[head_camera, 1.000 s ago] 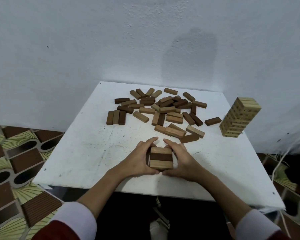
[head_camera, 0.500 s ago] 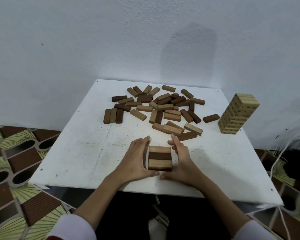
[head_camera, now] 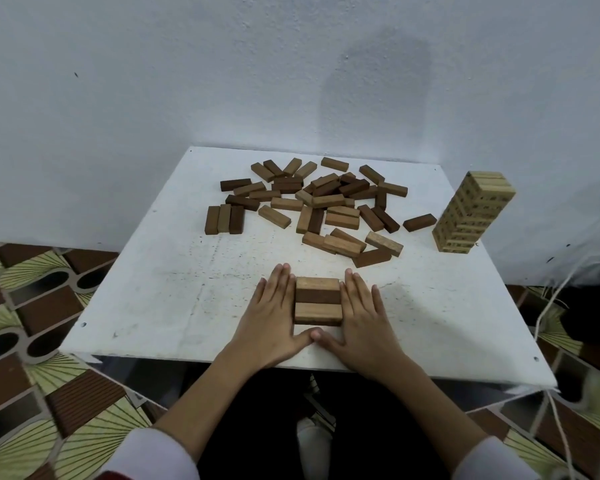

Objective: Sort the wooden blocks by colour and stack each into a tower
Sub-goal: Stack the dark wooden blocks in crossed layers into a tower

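Note:
A small stack of brown blocks (head_camera: 318, 300) sits near the front of the white table (head_camera: 160, 292), its top layer showing a dark block between two lighter ones. My left hand (head_camera: 272, 313) lies flat against the stack's left side, fingers straight. My right hand (head_camera: 361, 313) lies flat against its right side. The two thumbs meet in front of the stack. A loose pile of light and dark brown blocks (head_camera: 319, 206) is spread over the far half of the table. Three blocks (head_camera: 224, 219) lie side by side at the pile's left.
A tall tower of pale blocks (head_camera: 470, 213) stands at the table's right edge, close to the white wall. A white cord (head_camera: 551, 306) hangs off the right side. Patterned floor tiles surround the table.
Both hands went from curled round the stack to flat with straight fingers pressed against its sides. The camera view shifted slightly.

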